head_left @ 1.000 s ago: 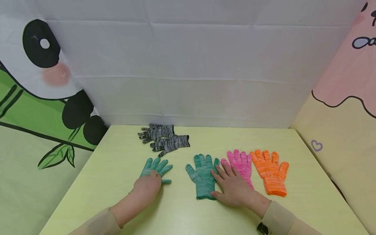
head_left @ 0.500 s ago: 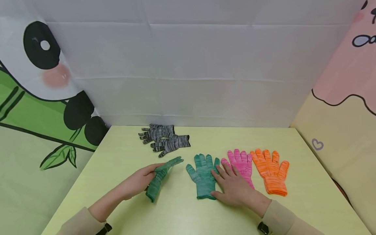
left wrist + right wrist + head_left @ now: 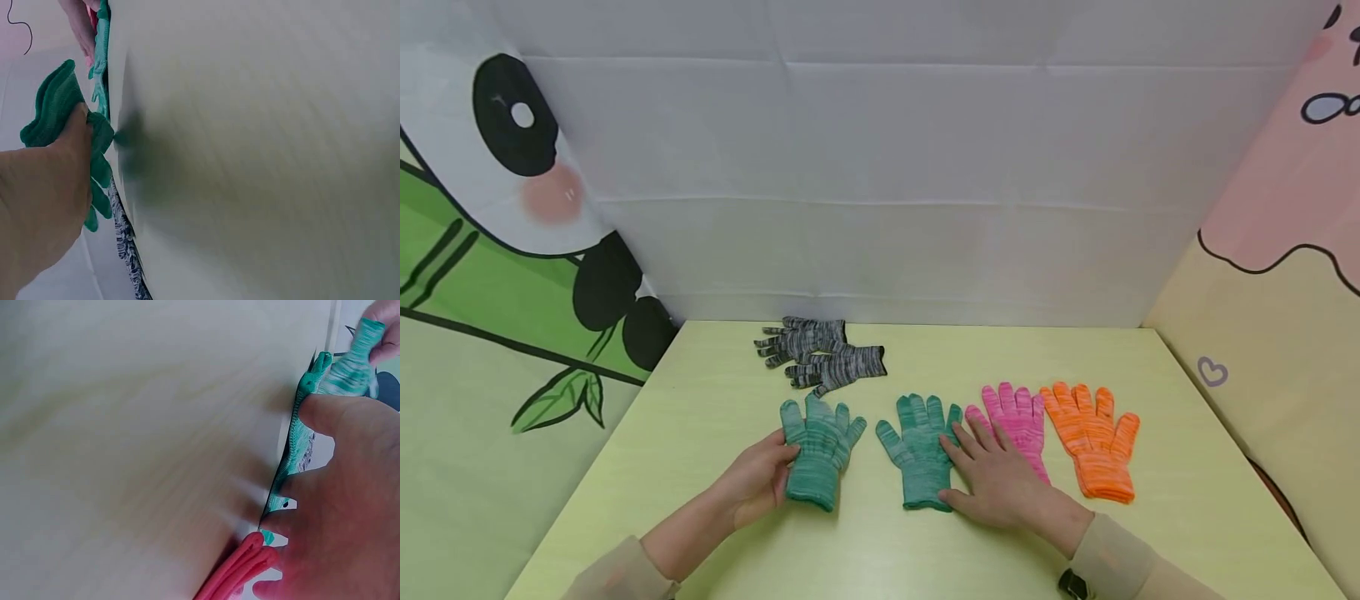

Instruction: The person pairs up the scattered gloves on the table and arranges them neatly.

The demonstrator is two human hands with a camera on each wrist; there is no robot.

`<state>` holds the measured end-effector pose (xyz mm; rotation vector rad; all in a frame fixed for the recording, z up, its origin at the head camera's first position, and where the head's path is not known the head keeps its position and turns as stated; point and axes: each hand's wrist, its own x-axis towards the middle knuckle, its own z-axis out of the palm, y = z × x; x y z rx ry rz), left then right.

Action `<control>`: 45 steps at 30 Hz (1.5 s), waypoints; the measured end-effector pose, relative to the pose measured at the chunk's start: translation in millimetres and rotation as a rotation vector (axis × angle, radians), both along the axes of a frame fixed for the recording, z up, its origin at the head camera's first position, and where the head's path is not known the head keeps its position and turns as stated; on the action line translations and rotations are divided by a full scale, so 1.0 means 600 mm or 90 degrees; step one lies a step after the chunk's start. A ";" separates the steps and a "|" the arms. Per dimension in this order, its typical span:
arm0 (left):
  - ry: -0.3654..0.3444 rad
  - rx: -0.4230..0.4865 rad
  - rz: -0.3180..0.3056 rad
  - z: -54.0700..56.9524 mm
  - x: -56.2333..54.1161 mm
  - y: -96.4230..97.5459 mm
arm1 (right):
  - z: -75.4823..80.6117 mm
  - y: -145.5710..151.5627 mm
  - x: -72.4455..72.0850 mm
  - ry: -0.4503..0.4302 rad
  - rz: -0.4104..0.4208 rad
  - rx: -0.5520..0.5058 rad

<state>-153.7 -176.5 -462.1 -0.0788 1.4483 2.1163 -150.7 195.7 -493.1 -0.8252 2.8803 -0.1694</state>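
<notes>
My left hand (image 3: 760, 477) grips a green knit glove (image 3: 818, 458) by its side, thumb in front; its fingers point away from me and its cuff toward me. In the left wrist view that held glove (image 3: 55, 112) is up off the table. A second green glove (image 3: 922, 467) lies flat on the table to the right. On its right edge rest the spread fingers of my right hand (image 3: 996, 479), which also covers part of a pink glove (image 3: 1017, 421). In the right wrist view the right thumb and fingertips touch the flat green glove (image 3: 294, 447).
An orange glove (image 3: 1092, 446) lies at the right, beside the pink one. Farther back on the yellow table (image 3: 715, 358), two grey-black gloves (image 3: 835, 365) overlap. A pale cloth wall (image 3: 887, 183) stands behind the table, with printed cloth on both sides.
My left hand has picked the left green glove up off the table and turned it over, cuff toward me, bringing it slightly right. The right hand stays in place.
</notes>
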 end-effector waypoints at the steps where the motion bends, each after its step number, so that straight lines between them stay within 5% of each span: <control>1: -0.004 -0.016 0.009 -0.004 0.001 0.000 | 0.003 -0.001 0.001 -0.007 -0.001 -0.002; 7: 0.029 -0.150 0.007 -0.003 0.010 -0.002 | 0.002 0.000 0.001 -0.009 0.000 -0.006; 11: 0.101 -0.311 -0.036 0.013 0.017 -0.011 | 0.002 0.002 0.002 -0.006 0.003 -0.020; 14: 0.231 -0.497 -0.099 0.024 0.019 -0.021 | 0.004 0.002 0.002 -0.004 0.005 -0.022; 18: 0.473 -0.719 -0.188 0.025 0.014 -0.026 | 0.012 -0.001 0.003 -0.013 -0.003 -0.013; 21: 0.623 -0.810 -0.275 0.016 0.006 -0.023 | 0.016 -0.002 0.004 -0.018 -0.008 -0.009; 23: 0.685 -0.829 -0.342 0.009 0.000 -0.021 | 0.014 -0.001 0.003 -0.017 -0.006 -0.003; 26: 0.709 -0.829 -0.421 0.000 -0.009 -0.017 | 0.008 0.000 0.001 -0.016 -0.002 -0.010; 30: 0.673 -0.842 -0.471 -0.006 -0.015 -0.014 | 0.003 0.001 0.000 -0.010 0.003 -0.018; 45: 0.651 -0.916 -0.488 -0.011 -0.026 -0.011 | -0.002 0.001 0.000 0.004 -0.004 0.010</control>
